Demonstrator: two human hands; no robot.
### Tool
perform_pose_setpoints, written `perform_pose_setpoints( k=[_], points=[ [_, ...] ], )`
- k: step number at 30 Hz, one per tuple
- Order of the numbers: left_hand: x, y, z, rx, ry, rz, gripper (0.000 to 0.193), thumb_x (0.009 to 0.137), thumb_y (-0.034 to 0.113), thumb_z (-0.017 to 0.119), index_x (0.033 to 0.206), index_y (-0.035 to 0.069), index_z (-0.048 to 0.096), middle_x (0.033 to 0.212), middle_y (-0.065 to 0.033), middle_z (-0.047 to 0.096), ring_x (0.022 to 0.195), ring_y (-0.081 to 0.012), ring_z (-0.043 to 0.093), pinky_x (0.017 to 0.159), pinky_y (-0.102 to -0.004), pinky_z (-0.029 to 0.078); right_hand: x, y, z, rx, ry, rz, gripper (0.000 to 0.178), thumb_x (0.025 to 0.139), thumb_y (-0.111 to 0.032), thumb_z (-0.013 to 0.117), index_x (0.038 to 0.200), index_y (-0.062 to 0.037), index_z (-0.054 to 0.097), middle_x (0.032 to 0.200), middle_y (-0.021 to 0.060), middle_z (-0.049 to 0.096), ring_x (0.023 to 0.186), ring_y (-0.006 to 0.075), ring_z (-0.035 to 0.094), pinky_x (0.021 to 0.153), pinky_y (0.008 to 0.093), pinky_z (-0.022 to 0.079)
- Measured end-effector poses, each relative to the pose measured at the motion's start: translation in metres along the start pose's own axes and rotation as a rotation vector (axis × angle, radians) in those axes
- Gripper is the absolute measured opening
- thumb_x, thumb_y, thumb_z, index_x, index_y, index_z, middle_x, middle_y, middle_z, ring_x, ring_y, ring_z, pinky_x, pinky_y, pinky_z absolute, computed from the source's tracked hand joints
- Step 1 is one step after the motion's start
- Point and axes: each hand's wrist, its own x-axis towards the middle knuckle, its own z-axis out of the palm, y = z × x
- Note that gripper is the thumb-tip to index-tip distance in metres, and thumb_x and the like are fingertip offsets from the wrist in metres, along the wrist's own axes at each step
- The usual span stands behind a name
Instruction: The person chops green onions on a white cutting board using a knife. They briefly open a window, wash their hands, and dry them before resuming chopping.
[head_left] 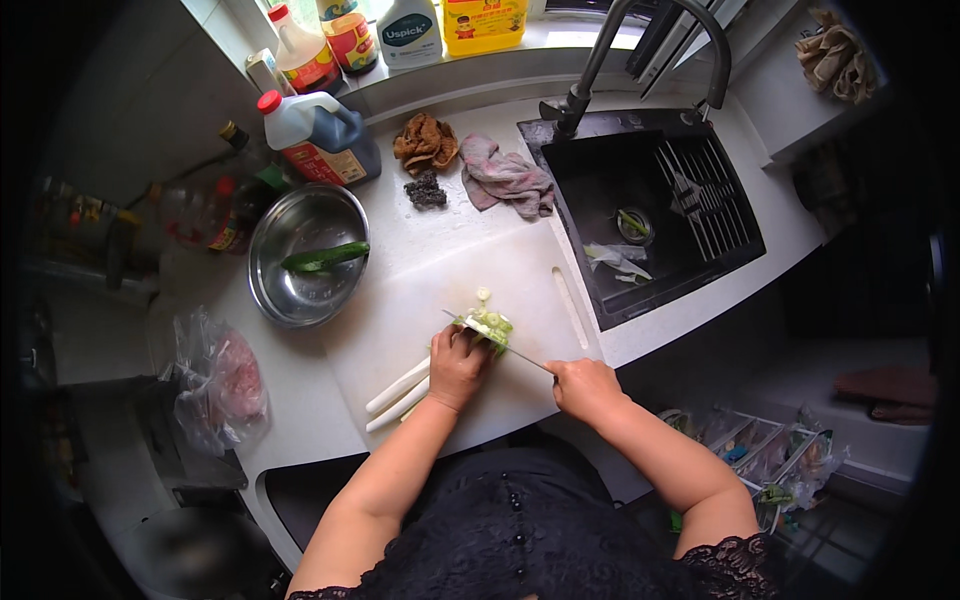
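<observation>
On the white cutting board (520,290), the left hand (458,366) presses down on a bundle of scallions (400,392), fingers curled over the stalks just behind the cut end. The right hand (585,387) is closed around the handle of a knife (500,345), whose thin blade runs up and left from it to the scallions, right at the left fingertips. A small heap of cut green pieces (488,322) lies just beyond the blade, touching the left hand's far side. The white stalks stick out to the left of the left wrist, toward the board's near edge. Farther left of that hand sits a steel bowl (300,290) with a cucumber (325,257) lying in it, and a bag (220,385) of pinkish food lies nearer. Beyond the right hand is the black sink (600,190), with a crumpled cloth (505,178) just left of it.
</observation>
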Motion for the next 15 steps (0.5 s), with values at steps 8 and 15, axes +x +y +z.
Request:
perform_pose_setpoints(
  k=[8, 15],
  points=[
    [0.003, -0.002, 0.002, 0.025, 0.001, -0.001, 0.027, 0.074, 0.022, 0.075, 0.099, 0.013, 0.068, 0.110, -0.0074, 0.061, 0.103, -0.0319, 0.056, 0.084, -0.0430, 0.046, 0.038, -0.024, 0.003, 0.008, -0.050, 0.034, 0.027, 0.080, -0.011, 0.056, 0.102, -0.0102, 0.071, 0.088, 0.0221, 0.069, 0.084, 0.0403, 0.068, 0.076, 0.0484, 0.055],
    [0.004, -0.002, -0.001, 0.005, 0.036, 0.008, 0.021, 0.077, 0.024, 0.072, 0.094, 0.013, 0.067, 0.106, -0.0095, 0.060, 0.100, -0.0325, 0.055, 0.082, -0.0447, 0.046, 0.036, -0.013, 0.002, 0.005, -0.102, 0.075, 0.029, 0.081, -0.012, 0.055, 0.106, -0.0117, 0.071, 0.093, 0.0217, 0.070, 0.089, 0.0393, 0.068, 0.081, 0.0483, 0.054]
  ],
)
